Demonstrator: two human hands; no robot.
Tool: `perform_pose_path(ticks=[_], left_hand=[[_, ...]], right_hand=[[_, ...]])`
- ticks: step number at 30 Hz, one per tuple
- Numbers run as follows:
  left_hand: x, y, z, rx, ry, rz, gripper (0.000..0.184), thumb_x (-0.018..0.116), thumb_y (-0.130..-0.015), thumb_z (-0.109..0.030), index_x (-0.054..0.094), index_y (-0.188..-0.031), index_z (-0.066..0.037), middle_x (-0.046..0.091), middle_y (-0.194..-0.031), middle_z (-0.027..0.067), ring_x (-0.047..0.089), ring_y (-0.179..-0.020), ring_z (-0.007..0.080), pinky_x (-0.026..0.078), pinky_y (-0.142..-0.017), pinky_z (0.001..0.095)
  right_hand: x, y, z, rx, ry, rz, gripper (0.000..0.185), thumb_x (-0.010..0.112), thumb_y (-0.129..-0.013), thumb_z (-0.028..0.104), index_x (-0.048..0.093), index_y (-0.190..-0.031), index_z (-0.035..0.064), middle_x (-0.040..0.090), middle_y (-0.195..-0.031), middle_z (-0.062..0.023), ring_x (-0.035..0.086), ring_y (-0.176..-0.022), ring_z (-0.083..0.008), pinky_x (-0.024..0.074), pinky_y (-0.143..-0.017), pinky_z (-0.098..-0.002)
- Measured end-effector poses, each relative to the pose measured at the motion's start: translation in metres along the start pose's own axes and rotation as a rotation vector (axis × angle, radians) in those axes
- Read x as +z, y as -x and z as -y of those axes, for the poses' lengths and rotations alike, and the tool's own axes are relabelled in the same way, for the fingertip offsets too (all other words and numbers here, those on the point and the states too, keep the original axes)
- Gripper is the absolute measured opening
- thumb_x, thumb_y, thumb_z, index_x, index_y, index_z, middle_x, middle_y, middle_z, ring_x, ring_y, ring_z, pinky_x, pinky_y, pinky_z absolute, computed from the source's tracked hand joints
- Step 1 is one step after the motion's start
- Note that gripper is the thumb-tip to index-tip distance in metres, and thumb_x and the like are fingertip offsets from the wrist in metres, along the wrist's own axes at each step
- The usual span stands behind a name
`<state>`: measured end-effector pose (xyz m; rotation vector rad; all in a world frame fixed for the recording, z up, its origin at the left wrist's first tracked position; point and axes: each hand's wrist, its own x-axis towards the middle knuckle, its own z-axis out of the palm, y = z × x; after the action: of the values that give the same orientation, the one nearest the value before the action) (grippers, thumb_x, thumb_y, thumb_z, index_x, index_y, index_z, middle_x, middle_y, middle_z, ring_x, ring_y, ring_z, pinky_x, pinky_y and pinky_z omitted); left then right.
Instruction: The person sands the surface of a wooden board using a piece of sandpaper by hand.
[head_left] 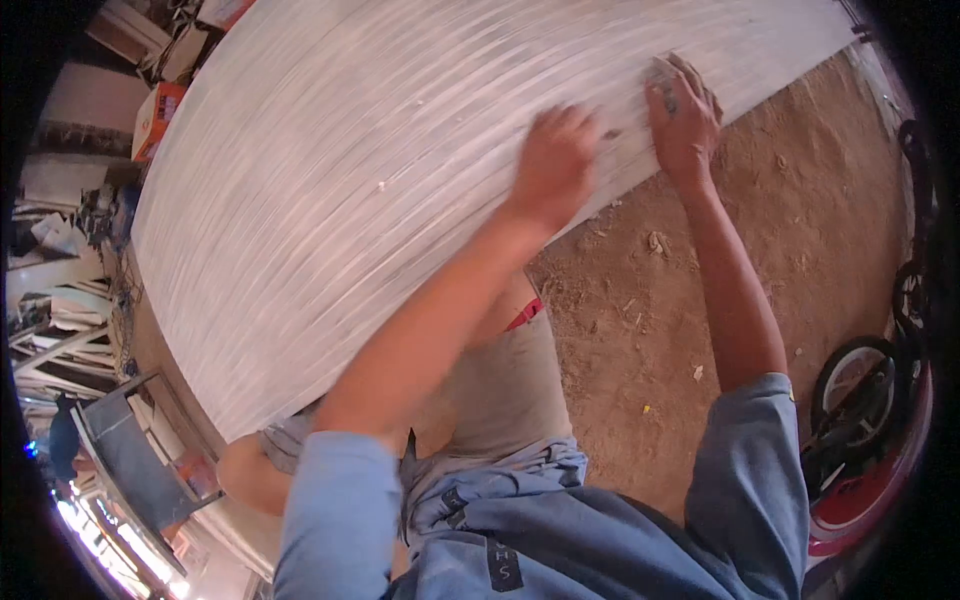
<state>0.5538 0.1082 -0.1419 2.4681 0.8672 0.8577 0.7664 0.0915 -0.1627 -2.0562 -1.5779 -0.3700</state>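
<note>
Two hands at a pale, streaked panel (300, 200), which spans the view from 8 o'clock through 12 to almost 2, its near edge crossing above the wearer's lap. The left hand (555, 165), toward 1 o'clock, is over the panel with its fingers curled. Motion blur hides whether they are clamped on the small dark object (612, 134) at the hand's 3 o'clock side, or whether that object is held at all. The right hand (685, 120), between 1 and 2 o'clock, lies at the near edge, fingers close together—probably to steady the panel there; whether they grip its underside cannot be told. The trousered leg (510, 385) runs up to the edge, perhaps to keep the body close for reach; what supports the panel is hidden.

The panel's far side is cut off at 12 o'clock. Bare ground (640, 330) lies toward 4. At the dark rim, a wheel (855, 390) between 3 and 4 is only partly visible—and the stacked clutter (70, 330) at 9 is hard to separate into items.
</note>
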Motion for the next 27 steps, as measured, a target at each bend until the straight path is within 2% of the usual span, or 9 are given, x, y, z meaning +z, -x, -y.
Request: perform_pose_path(ticks=[2, 6, 10, 12, 15, 18, 21, 24, 27], left_hand=[[0.034, -0.052, -0.021, -0.073, -0.056, 0.052, 0.023, 0.06, -0.079, -0.007, 0.063, -0.102, -0.004, 0.064, -0.105, 0.0131, 0.058, -0.107, 0.033, 0.045, -0.094, 0.0432], [0.023, -0.032, -0.01, 0.014, -0.01, -0.046, 0.019, 0.06, -0.077, -0.005, 0.067, -0.095, -0.003, 0.061, -0.096, 0.0159, 0.058, -0.098, 0.0342, 0.045, -0.085, 0.0453], [-0.096, 0.116, 0.016, -0.052, -0.118, 0.038, 0.022, 0.063, -0.076, -0.003, 0.064, -0.097, -0.003, 0.058, -0.092, 0.0147, 0.054, -0.088, 0.0354, 0.043, -0.079, 0.0455], [-0.157, 0.196, 0.022, -0.201, -0.282, 0.087, 0.025, 0.069, -0.07, 0.005, 0.066, -0.094, -0.003, 0.062, -0.096, 0.0137, 0.058, -0.092, 0.0338, 0.046, -0.082, 0.043], [-0.221, 0.276, 0.027, -0.427, -0.354, 0.094, 0.029, 0.068, -0.071, 0.005, 0.068, -0.099, -0.002, 0.062, -0.095, 0.0133, 0.059, -0.09, 0.0335, 0.046, -0.082, 0.0428], [-0.196, 0.275, 0.03, -0.424, -0.342, -0.011, 0.026, 0.069, -0.072, 0.005, 0.068, -0.097, -0.002, 0.063, -0.096, 0.0135, 0.059, -0.09, 0.034, 0.047, -0.082, 0.0425], [-0.12, 0.172, 0.018, -0.145, -0.164, -0.062, 0.026, 0.065, -0.075, 0.003, 0.066, -0.101, -0.003, 0.062, -0.096, 0.0136, 0.058, -0.091, 0.0339, 0.045, -0.083, 0.0441], [-0.065, 0.084, -0.003, -0.096, -0.038, 0.008, 0.021, 0.062, -0.078, -0.005, 0.065, -0.099, -0.003, 0.059, -0.098, 0.0149, 0.055, -0.096, 0.0346, 0.044, -0.084, 0.0437], [-0.08, 0.101, -0.006, -0.122, -0.061, 0.07, 0.022, 0.06, -0.079, -0.006, 0.066, -0.1, -0.004, 0.058, -0.096, 0.0146, 0.055, -0.095, 0.0341, 0.044, -0.085, 0.044]], right_hand=[[-0.003, 0.0, 0.0, 0.013, -0.026, 0.036, 0.041, 0.061, -0.091, 0.029, 0.059, -0.129, 0.0146, 0.053, -0.141, -0.0036, 0.043, -0.136, -0.0242, 0.0293, -0.113, -0.0439], [0.0, 0.002, -0.003, 0.006, -0.01, 0.006, 0.039, 0.06, -0.092, 0.026, 0.059, -0.129, 0.0131, 0.054, -0.14, -0.0034, 0.044, -0.135, -0.0248, 0.0298, -0.114, -0.0423], [-0.003, 0.003, 0.001, 0.039, -0.063, 0.019, 0.038, 0.058, -0.094, 0.026, 0.059, -0.13, 0.0138, 0.054, -0.14, -0.0031, 0.045, -0.134, -0.0246, 0.0299, -0.114, -0.0424], [-0.004, 0.003, 0.004, 0.035, -0.024, -0.01, 0.036, 0.056, -0.095, 0.026, 0.06, -0.129, 0.0143, 0.054, -0.14, -0.0026, 0.046, -0.133, -0.0246, 0.0309, -0.113, -0.0423], [0.001, 0.003, 0.001, 0.026, -0.045, -0.018, 0.036, 0.056, -0.095, 0.027, 0.06, -0.128, 0.014, 0.055, -0.14, -0.0019, 0.047, -0.131, -0.0249, 0.0324, -0.112, -0.0416], [-0.003, 0.003, 0.001, 0.047, -0.032, 0.01, 0.036, 0.057, -0.095, 0.027, 0.06, -0.128, 0.0126, 0.055, -0.139, -0.0026, 0.048, -0.131, -0.025, 0.0336, -0.111, -0.0405], [-0.003, 0.002, 0.001, 0.038, -0.039, -0.014, 0.036, 0.058, -0.094, 0.027, 0.061, -0.127, 0.0118, 0.055, -0.139, -0.0029, 0.048, -0.131, -0.0248, 0.033, -0.111, -0.04], [-0.007, 0.003, 0.002, 0.027, -0.023, 0.0, 0.037, 0.056, -0.096, 0.028, 0.06, -0.129, 0.0118, 0.055, -0.14, -0.0032, 0.048, -0.131, -0.0249, 0.0318, -0.112, -0.0405], [-0.004, 0.0, 0.004, 0.044, -0.067, 0.018, 0.038, 0.055, -0.097, 0.029, 0.059, -0.13, 0.0121, 0.055, -0.14, -0.0039, 0.047, -0.132, -0.0249, 0.0308, -0.113, -0.041]])
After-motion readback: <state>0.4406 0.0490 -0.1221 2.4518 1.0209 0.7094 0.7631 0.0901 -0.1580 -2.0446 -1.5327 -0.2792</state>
